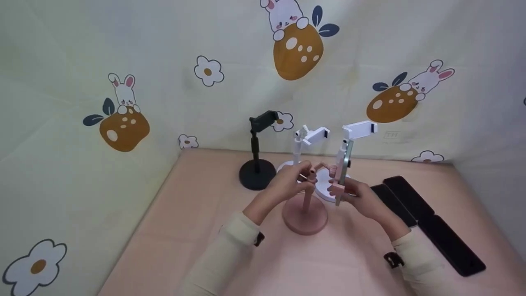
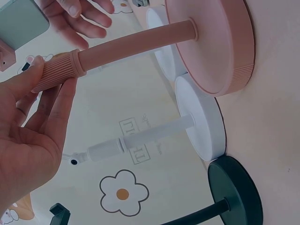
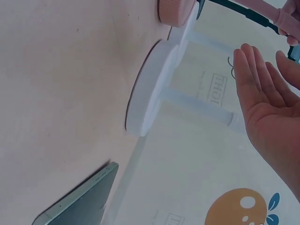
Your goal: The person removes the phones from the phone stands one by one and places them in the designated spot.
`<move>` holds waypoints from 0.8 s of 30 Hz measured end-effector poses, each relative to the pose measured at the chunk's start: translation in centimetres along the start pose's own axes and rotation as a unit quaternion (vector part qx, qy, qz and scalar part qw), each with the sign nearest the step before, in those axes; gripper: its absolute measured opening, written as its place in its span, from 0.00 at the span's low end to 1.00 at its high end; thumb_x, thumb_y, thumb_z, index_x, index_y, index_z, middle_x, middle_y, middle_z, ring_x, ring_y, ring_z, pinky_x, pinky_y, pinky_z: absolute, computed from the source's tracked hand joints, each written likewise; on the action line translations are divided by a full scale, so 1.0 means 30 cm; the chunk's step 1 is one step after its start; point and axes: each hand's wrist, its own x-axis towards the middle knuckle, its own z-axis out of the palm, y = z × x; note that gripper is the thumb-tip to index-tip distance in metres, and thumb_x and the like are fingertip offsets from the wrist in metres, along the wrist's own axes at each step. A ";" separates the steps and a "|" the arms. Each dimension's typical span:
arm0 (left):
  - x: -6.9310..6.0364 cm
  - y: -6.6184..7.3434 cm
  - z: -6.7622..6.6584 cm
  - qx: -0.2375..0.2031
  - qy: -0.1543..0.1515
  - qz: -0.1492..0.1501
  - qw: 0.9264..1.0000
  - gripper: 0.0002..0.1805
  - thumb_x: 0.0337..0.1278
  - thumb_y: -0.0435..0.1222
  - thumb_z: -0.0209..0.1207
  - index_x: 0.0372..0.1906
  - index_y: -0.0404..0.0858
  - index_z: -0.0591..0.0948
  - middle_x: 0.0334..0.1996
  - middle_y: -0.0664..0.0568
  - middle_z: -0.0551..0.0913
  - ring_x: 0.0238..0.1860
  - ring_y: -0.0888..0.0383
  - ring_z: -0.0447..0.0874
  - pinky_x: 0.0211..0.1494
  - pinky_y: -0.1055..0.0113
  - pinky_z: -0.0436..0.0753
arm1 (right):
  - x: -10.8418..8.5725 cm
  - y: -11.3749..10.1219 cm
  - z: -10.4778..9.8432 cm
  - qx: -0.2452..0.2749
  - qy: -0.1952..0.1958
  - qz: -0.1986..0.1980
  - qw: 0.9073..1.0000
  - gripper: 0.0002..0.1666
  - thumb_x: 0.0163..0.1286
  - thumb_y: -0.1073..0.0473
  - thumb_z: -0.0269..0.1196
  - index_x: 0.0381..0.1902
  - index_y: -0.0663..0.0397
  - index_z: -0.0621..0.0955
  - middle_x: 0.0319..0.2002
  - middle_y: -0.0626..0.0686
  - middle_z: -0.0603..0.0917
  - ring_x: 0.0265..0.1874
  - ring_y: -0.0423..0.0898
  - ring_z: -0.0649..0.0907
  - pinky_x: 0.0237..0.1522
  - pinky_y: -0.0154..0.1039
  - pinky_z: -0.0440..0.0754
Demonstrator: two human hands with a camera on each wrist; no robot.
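A pink phone stand (image 1: 305, 218) stands upright, and my left hand (image 1: 289, 181) grips it by the ribbed collar (image 2: 58, 71) at the top of its pole. A pale green phone (image 1: 346, 162) sits in the stand's pink clamp (image 1: 337, 188), seen nearly edge-on in the head view. My right hand (image 1: 363, 199) is beside the phone, with some fingertips showing past its far edge. The right wrist view shows that hand (image 3: 272, 93) with fingers extended and nothing curled in them; whether it touches the phone cannot be told.
Behind stand a black phone stand (image 1: 257, 174) and two white ones, one with its white clamp (image 1: 361, 130) raised at the right. Several dark phones (image 1: 450, 244) lie on the right of the pink tabletop (image 1: 185, 213). A printed cloth (image 1: 164, 49) hangs around the back and sides.
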 end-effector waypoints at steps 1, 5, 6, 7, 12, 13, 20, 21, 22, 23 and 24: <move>-0.001 0.000 -0.001 0.001 0.000 0.000 1.000 0.11 0.61 0.38 0.66 0.45 0.49 0.76 0.46 0.56 0.86 0.53 0.58 0.85 0.58 0.64 0.85 | -0.003 -0.003 -0.004 0.004 0.003 0.006 1.000 0.28 0.75 0.57 0.59 0.69 0.56 0.72 0.63 0.60 0.80 0.60 0.57 0.82 0.59 0.49 0.83; -0.003 0.001 -0.002 0.002 0.002 0.001 1.000 0.12 0.61 0.37 0.66 0.44 0.49 0.76 0.45 0.56 0.86 0.54 0.58 0.84 0.58 0.64 0.85 | -0.011 -0.013 -0.020 0.035 0.010 -0.006 0.999 0.25 0.78 0.61 0.53 0.70 0.61 0.70 0.65 0.65 0.77 0.59 0.54 0.82 0.59 0.46 0.83; -0.003 0.002 -0.002 0.001 0.003 0.001 1.000 0.11 0.61 0.37 0.66 0.44 0.49 0.76 0.45 0.56 0.86 0.53 0.58 0.85 0.58 0.64 0.85 | -0.013 -0.015 -0.024 0.045 0.013 -0.014 0.999 0.23 0.79 0.62 0.51 0.68 0.64 0.70 0.64 0.66 0.77 0.58 0.51 0.83 0.58 0.45 0.83; -0.002 0.003 -0.002 0.001 0.003 0.001 1.000 0.11 0.61 0.37 0.66 0.44 0.49 0.76 0.45 0.56 0.86 0.53 0.58 0.85 0.58 0.64 0.85 | -0.015 -0.020 -0.028 0.056 0.016 -0.021 0.998 0.22 0.79 0.64 0.49 0.67 0.65 0.71 0.62 0.67 0.78 0.56 0.47 0.84 0.58 0.43 0.83; 0.001 0.003 -0.003 0.002 0.004 0.005 1.000 0.11 0.61 0.36 0.66 0.45 0.48 0.76 0.46 0.55 0.86 0.53 0.57 0.85 0.57 0.64 0.85 | -0.025 -0.038 -0.041 0.081 0.034 -0.038 0.995 0.20 0.81 0.64 0.46 0.65 0.65 0.72 0.59 0.67 0.79 0.51 0.31 0.83 0.57 0.41 0.83; 0.001 0.003 -0.003 0.003 0.004 0.006 1.000 0.12 0.61 0.35 0.66 0.45 0.48 0.76 0.46 0.55 0.86 0.53 0.57 0.85 0.57 0.64 0.85 | -0.026 -0.041 -0.042 0.082 0.036 -0.039 0.995 0.21 0.81 0.63 0.45 0.66 0.65 0.71 0.59 0.67 0.79 0.51 0.31 0.83 0.57 0.42 0.83; 0.002 0.002 0.001 -0.002 0.002 0.004 1.000 0.11 0.61 0.36 0.66 0.44 0.48 0.76 0.45 0.56 0.86 0.52 0.59 0.85 0.57 0.64 0.85 | -0.041 -0.070 -0.046 0.101 0.072 -0.048 0.991 0.24 0.82 0.56 0.45 0.68 0.64 0.70 0.60 0.60 0.82 0.52 0.29 0.83 0.55 0.33 0.84; 0.002 0.001 0.002 -0.004 0.002 0.002 1.000 0.11 0.61 0.36 0.66 0.44 0.48 0.76 0.45 0.56 0.86 0.52 0.59 0.85 0.56 0.65 0.85 | -0.042 -0.077 -0.045 0.112 0.077 -0.052 0.989 0.24 0.82 0.57 0.45 0.68 0.65 0.70 0.59 0.57 0.83 0.53 0.30 0.83 0.55 0.31 0.83; 0.002 0.001 0.002 -0.004 0.001 0.001 1.000 0.11 0.61 0.36 0.66 0.44 0.48 0.76 0.45 0.56 0.87 0.51 0.60 0.85 0.56 0.65 0.86 | -0.043 -0.083 -0.043 0.122 0.080 -0.058 0.988 0.24 0.82 0.57 0.44 0.68 0.65 0.70 0.58 0.52 0.84 0.53 0.30 0.83 0.54 0.30 0.83; 0.002 0.000 0.002 -0.005 0.001 0.000 1.000 0.11 0.61 0.36 0.66 0.44 0.48 0.76 0.45 0.56 0.87 0.51 0.60 0.85 0.55 0.65 0.86 | -0.045 -0.090 -0.042 0.132 0.084 -0.063 0.986 0.24 0.83 0.58 0.44 0.68 0.66 0.69 0.57 0.48 0.85 0.54 0.31 0.83 0.54 0.29 0.83; 0.001 0.000 0.001 -0.006 0.000 -0.001 1.000 0.11 0.61 0.36 0.66 0.44 0.48 0.76 0.45 0.55 0.87 0.51 0.60 0.85 0.55 0.65 0.86 | -0.047 -0.097 -0.040 0.137 0.087 -0.069 0.984 0.24 0.83 0.58 0.43 0.68 0.67 0.69 0.56 0.43 0.85 0.54 0.31 0.83 0.54 0.29 0.83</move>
